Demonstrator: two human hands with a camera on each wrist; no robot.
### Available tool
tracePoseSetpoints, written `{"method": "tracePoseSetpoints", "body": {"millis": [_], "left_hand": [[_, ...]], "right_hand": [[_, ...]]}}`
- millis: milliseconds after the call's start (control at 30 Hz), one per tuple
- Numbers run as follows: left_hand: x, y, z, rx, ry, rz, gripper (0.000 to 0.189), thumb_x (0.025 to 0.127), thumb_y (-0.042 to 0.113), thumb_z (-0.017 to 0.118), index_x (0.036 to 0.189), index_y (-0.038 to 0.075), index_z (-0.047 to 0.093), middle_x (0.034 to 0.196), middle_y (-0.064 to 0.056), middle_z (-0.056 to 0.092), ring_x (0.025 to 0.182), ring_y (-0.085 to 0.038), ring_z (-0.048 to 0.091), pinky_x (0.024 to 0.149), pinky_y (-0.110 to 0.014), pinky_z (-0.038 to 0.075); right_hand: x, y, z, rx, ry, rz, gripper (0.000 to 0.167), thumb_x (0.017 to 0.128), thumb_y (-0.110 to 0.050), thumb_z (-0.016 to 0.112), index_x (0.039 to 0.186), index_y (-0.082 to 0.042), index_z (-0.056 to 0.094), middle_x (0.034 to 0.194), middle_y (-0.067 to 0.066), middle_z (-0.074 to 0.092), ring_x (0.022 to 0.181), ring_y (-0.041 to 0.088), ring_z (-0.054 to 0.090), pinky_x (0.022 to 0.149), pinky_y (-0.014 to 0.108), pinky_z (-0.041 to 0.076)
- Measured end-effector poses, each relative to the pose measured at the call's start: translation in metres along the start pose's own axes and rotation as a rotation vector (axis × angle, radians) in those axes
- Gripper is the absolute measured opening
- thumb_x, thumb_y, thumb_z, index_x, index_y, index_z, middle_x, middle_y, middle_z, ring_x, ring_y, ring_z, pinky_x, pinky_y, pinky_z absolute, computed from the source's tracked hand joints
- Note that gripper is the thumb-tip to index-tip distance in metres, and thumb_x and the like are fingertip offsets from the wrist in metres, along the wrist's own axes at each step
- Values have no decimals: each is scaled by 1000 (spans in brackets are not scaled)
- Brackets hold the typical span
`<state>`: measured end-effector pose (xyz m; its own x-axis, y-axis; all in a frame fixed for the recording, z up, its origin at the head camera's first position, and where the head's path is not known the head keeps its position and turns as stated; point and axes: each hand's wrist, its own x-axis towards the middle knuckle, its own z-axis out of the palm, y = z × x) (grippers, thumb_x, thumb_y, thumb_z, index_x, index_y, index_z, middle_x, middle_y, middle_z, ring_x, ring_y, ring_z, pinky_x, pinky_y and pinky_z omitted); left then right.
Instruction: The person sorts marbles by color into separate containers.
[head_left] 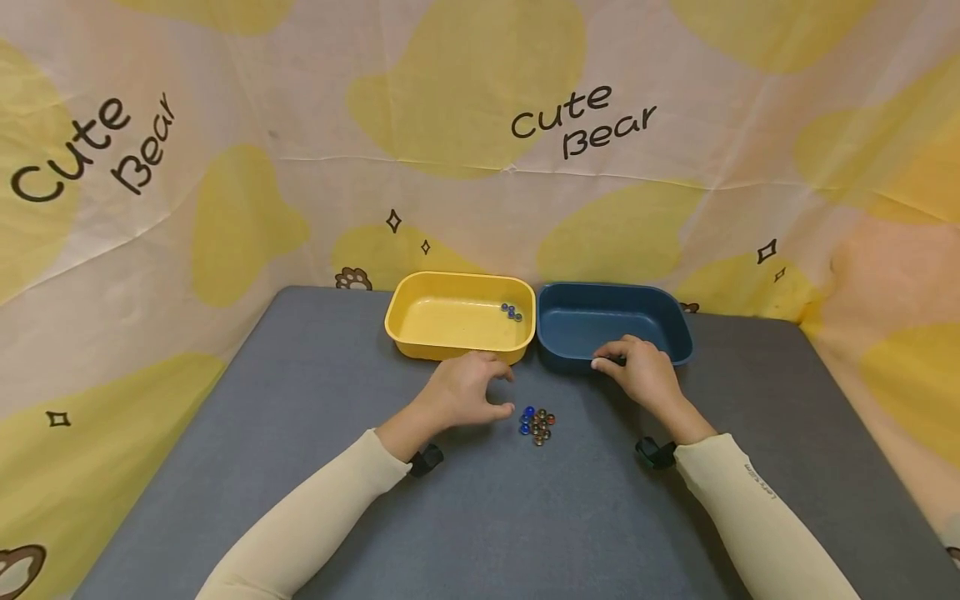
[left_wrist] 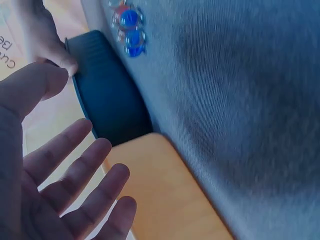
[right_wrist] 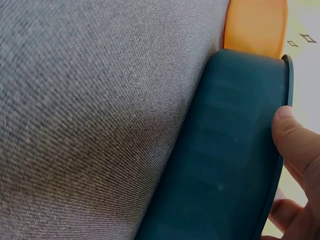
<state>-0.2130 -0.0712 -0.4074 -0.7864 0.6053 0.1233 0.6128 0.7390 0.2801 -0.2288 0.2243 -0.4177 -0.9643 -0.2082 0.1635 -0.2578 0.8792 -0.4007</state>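
Near the far edge of the bench (head_left: 487,525), the right hand (head_left: 645,372) bends over the near rim of the blue tray (head_left: 573,323), its grip unclear; the left hand (head_left: 463,392) spreads wide beside marbles (head_left: 536,427) clustered mid-bench. Sorting seems early; the next pick likely needs a fingertip pinch.

Beyond the left hand (head_left: 467,393), one yellow tray (head_left: 450,321) with about four marbles (head_left: 512,314); at the right hand (head_left: 647,373), one blue tray (head_left: 592,323); between hands, roughly a dozen loose marbles (head_left: 536,427).

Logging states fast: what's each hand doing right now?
Left hand: open, holding nothing.
Right hand: at the front rim of the blue bin; whether it grips anything cannot be told.
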Motion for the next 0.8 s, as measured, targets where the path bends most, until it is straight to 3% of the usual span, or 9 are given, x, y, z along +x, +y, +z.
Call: {"method": "tracePoseSetpoints", "body": {"millis": [333,800], "left_hand": [[-1,14,14,-22,-134,-21,28,78,44,74,99,26,73,94,7,64,77,-8,53,59,-24,42],[1,21,31,5,-106,-8,17,75,41,78,84,28,71,80,13,57,70,-3,50,56,-22,39]], "right_hand": [[0,-1,0,-1,2,-5,21,89,-30,68,102,-15,75,96,8,67,79,27,63,66,43,48],[1,1,1,-1,10,-11,20,89,-30,68,101,-15,76,94,7,67,77,25,62,63,39,47]]}}
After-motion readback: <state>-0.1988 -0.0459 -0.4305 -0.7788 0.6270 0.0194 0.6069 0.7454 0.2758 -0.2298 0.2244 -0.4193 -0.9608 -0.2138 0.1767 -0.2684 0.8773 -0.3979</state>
